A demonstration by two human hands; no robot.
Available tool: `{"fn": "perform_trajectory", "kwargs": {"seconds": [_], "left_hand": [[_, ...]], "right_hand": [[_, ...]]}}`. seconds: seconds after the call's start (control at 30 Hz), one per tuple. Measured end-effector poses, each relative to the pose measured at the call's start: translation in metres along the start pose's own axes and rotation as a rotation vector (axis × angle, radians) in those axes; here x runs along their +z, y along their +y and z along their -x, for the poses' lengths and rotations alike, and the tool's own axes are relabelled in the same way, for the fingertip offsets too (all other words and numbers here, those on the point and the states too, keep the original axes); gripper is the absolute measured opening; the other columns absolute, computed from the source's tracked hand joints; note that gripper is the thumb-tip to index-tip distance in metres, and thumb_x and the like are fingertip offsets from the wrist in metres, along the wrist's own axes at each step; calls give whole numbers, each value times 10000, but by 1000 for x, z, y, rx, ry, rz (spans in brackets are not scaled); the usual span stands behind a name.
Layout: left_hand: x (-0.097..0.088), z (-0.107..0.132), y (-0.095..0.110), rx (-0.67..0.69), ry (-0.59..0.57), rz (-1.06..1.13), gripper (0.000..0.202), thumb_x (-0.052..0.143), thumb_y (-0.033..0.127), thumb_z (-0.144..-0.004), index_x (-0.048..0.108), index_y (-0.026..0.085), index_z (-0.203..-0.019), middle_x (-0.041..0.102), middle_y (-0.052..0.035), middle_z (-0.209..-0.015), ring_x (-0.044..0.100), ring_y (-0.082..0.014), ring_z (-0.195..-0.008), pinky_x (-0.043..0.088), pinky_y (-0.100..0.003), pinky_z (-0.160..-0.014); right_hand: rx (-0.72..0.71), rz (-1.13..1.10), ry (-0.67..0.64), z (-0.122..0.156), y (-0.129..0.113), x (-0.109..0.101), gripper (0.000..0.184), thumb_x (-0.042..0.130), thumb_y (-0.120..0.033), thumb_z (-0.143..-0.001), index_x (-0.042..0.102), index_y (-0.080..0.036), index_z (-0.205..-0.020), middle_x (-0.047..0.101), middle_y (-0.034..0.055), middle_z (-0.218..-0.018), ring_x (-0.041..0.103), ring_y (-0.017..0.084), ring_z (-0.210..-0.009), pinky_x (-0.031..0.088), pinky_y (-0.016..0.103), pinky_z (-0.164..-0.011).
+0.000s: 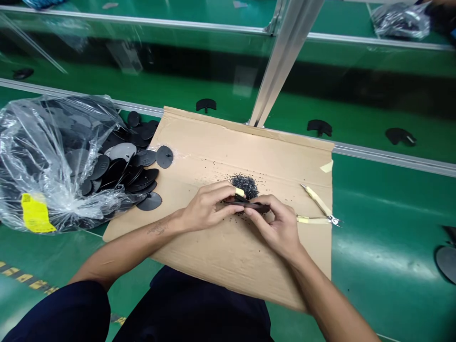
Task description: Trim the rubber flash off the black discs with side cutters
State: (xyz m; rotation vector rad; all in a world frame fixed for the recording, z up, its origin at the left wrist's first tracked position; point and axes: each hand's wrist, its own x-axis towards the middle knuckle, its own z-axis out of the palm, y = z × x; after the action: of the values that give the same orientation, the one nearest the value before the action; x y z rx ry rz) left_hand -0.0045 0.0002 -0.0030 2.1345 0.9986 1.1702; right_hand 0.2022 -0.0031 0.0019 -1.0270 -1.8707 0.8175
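Observation:
A thin black plastic disc (260,207), seen nearly edge-on, is pinched between both hands. My left hand (210,206) grips its left side with thumb and fingers; a yellow wrap (240,192) shows at a fingertip. On the disc's other side, my right hand (280,225) closes thumb and fingers on the edge. Just beyond the hands, a heap of small black bits (245,185) lies on a cardboard sheet (213,256). To the right rest nippers (317,200) with pale yellow handles, spread apart. Fingers cover much of the disc.
A clear plastic bag (53,156) with a yellow label spills many black discs (121,152) onto the cardboard's left side. A metal post (285,61) rises behind the cardboard. Black curved pieces (319,127) lie beyond the rail. Another disc (446,262) lies at the right edge.

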Motion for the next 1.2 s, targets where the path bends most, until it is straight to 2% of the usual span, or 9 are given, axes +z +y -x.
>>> {"fn": "perform_trajectory", "kwargs": {"seconds": [0.13,0.27,0.53,0.67,0.8,0.97,1.2], "left_hand": [[-7,0,-3,139,-58,-142,143,597,279,-1001,616,158,-1075,636,-54,-894,601,-159,-800,511,-267,-709],[-7,0,-5,146,-113,-202,116,570,238,-1006,616,151,-1066,614,-54,-892,577,-158,-777,498,-268,-680],[-2,-3,-4,210,23,32,248,683,256,-955,640,155,-1178,657,-83,-994,631,-161,-901,552,-290,-763],[0,0,-2,228,50,68,232,633,236,-985,645,152,-1201,682,-104,-1024,656,-166,-930,570,-300,-773],[1,0,1,234,109,86,195,664,225,-965,675,178,-1154,698,-74,-964,660,-149,-856,569,-285,-734],[-1,-1,3,241,61,96,190,620,216,-988,666,171,-1167,708,-94,-991,668,-156,-868,581,-300,-741],[-2,-1,5,237,84,83,235,652,183,-965,675,190,-1199,711,-77,-970,668,-140,-832,576,-267,-705]], "right_hand": [[-90,78,-137,-6,1,-11,109,662,-249,-949,709,-210,-1039,772,47,-941,732,180,-812,589,291,-757],[-135,87,-197,-8,3,-16,144,642,-212,-960,738,-203,-1067,778,78,-1011,748,200,-882,615,319,-806],[-248,-21,-130,-1,7,-10,288,666,-78,-920,740,-214,-1162,780,85,-1070,761,182,-896,637,277,-783],[-253,-31,-99,0,5,-7,351,667,-83,-920,731,-258,-1217,788,57,-1067,769,173,-866,653,269,-743],[-265,-25,-105,0,4,-7,352,643,-110,-942,728,-267,-1245,794,60,-1066,775,175,-834,667,273,-700],[-262,-25,-102,0,3,-8,366,663,-99,-922,731,-268,-1239,799,56,-1054,781,180,-833,674,278,-709],[-257,-11,-127,2,6,-9,366,635,-98,-932,733,-267,-1241,795,58,-1090,782,182,-842,681,288,-716]]}}
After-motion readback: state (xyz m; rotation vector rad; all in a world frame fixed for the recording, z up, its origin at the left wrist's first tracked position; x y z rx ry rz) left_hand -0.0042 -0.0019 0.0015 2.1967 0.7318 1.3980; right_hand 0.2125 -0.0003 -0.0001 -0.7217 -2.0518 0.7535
